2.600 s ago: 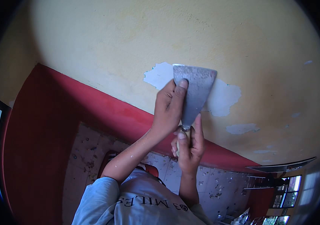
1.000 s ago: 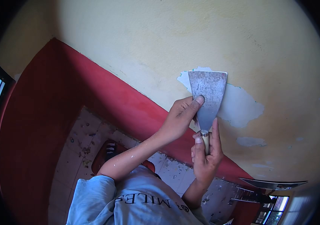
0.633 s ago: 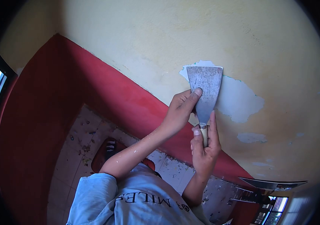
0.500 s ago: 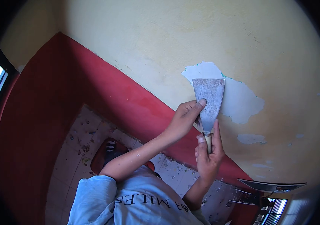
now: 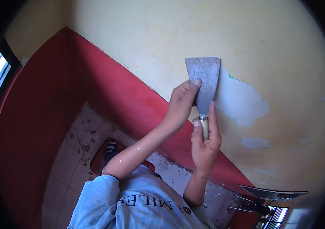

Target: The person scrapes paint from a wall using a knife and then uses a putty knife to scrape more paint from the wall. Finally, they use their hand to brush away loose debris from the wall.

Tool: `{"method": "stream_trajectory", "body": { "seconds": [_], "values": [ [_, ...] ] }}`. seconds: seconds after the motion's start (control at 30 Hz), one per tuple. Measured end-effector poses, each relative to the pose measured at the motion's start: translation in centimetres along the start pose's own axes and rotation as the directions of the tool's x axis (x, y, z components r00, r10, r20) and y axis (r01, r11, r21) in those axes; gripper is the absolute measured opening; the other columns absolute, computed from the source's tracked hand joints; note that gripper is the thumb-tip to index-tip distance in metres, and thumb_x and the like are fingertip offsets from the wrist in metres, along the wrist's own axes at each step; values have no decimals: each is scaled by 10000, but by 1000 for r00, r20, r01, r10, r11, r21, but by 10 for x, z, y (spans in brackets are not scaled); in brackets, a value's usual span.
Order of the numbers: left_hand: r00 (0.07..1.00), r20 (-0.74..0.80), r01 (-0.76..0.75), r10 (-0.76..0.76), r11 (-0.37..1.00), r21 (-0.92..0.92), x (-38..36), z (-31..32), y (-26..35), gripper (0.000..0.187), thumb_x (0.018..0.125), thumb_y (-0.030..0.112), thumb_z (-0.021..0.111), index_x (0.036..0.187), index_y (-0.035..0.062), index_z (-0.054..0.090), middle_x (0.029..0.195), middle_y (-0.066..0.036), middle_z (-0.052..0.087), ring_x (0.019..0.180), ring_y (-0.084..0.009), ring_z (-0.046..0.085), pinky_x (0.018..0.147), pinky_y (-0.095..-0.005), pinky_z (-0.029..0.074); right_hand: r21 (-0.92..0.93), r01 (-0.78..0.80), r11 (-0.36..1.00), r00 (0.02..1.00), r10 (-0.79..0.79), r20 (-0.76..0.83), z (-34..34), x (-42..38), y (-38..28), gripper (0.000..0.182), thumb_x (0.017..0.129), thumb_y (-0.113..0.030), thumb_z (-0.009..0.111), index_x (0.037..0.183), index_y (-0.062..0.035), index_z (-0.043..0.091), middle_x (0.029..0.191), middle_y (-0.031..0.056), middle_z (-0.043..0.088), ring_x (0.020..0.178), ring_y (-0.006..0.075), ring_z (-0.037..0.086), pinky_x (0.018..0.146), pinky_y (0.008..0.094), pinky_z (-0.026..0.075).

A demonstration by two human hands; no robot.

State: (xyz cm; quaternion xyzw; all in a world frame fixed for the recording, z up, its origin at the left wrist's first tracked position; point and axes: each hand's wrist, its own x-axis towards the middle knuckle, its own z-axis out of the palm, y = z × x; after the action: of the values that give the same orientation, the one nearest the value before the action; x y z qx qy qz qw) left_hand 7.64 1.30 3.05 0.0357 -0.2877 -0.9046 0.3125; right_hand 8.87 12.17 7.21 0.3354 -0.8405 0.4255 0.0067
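A wide paint scraper [image 5: 207, 78] is held up in front of the wall, its worn metal blade pointing upward. My left hand [image 5: 181, 101] grips the blade's left side, thumb flat on its face and the other fingers hidden behind. Lower down, my right hand [image 5: 207, 149] is closed around the pale handle, with the index finger stretched along the base of the blade. In this view the blade overlaps the left part of a bare white patch [image 5: 242, 101] where the cream paint has come off.
The wall is cream [image 5: 151, 38] above and red [image 5: 128, 84] below. Smaller peeled spots [image 5: 255, 142] lie right of the big patch. Paint flakes litter the tiled floor [image 5: 69, 168]. A red stool [image 5: 98, 156] is under my foot. A ladder [image 5: 242, 203] stands far off at lower right.
Both hands have moved up and slightly left with the scraper, so its blade now covers the upper left of the white patch. The grip looks the same.
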Motion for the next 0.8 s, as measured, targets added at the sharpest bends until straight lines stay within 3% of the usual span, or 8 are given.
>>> {"method": "stream_trajectory", "body": {
  "seconds": [0.07, 0.17, 0.3, 0.47, 0.57, 0.6, 0.7, 0.8],
  "values": [
    [999, 25, 41, -40, 999, -14, 1, 0, 0, 323, 928, 320, 403, 879, 38, 553, 723, -15, 568, 623, -59, 512, 598, -223, 432, -56, 74, 996, 997, -76, -33, 1, -4, -3, 432, 828, -16, 515, 1244, 42, 414, 814, 140, 578, 702, 144, 536, 669, 260, 451],
    [981, 120, 146, -151, 988, 46, -9, 3, -14, 352, 921, 314, 428, 754, 35, 561, 623, -2, 543, 551, -58, 481, 518, -214, 397, 63, -116, 991, 992, 119, -49, -18, -21, 1, 449, 830, -14, 510, 1260, 40, 394, 806, 113, 579, 702, 129, 538, 669, 245, 453],
    [997, 78, -1, -2, 999, 32, 0, 1, -12, 376, 924, 325, 417, 747, 27, 562, 617, -3, 540, 548, -59, 479, 517, -211, 397, 26, -1, 1000, 997, 3, -74, -4, -10, 8, 462, 836, -21, 516, 1273, 37, 378, 736, 68, 569, 629, 111, 509, 603, 248, 449],
    [978, 170, 111, -121, 992, 66, -10, 1, -23, 324, 927, 318, 409, 843, 42, 557, 700, 0, 560, 614, -58, 505, 581, -223, 420, 106, -100, 989, 990, 110, -87, -13, -26, 12, 465, 839, -34, 524, 1278, 22, 380, 781, 72, 562, 661, 96, 494, 624, 246, 438],
    [993, 105, 36, -43, 997, 65, -3, -4, -16, 326, 928, 321, 407, 831, 45, 552, 695, 1, 553, 613, -56, 500, 574, -220, 415, 78, -21, 997, 996, 28, -81, -1, -14, 12, 466, 838, -36, 529, 1275, 27, 381, 787, 72, 560, 678, 98, 498, 627, 245, 439],
    [998, 57, -18, 17, 1000, 20, 1, -1, -7, 339, 925, 295, 427, 774, 22, 559, 629, 17, 528, 570, -41, 456, 517, -204, 373, 77, -23, 997, 996, 29, -80, 0, -16, 13, 465, 837, -37, 530, 1273, 30, 383, 794, 76, 563, 687, 99, 503, 631, 246, 441],
    [998, 22, 50, -50, 999, -13, -4, 3, -6, 337, 925, 293, 426, 769, 23, 554, 618, 21, 511, 568, -44, 452, 516, -208, 370, 84, -10, 996, 997, 16, -78, 5, -16, 15, 461, 836, -40, 536, 1266, 36, 387, 813, 86, 572, 715, 104, 515, 645, 247, 445],
    [993, 104, 54, -58, 998, 43, -8, 1, -22, 337, 923, 319, 424, 794, 35, 551, 653, 11, 523, 589, -52, 475, 548, -209, 393, 118, -73, 990, 993, 83, -79, -7, -20, 14, 454, 842, -46, 528, 1263, 44, 386, 830, 104, 584, 717, 111, 524, 649, 245, 445]
  ]
}}
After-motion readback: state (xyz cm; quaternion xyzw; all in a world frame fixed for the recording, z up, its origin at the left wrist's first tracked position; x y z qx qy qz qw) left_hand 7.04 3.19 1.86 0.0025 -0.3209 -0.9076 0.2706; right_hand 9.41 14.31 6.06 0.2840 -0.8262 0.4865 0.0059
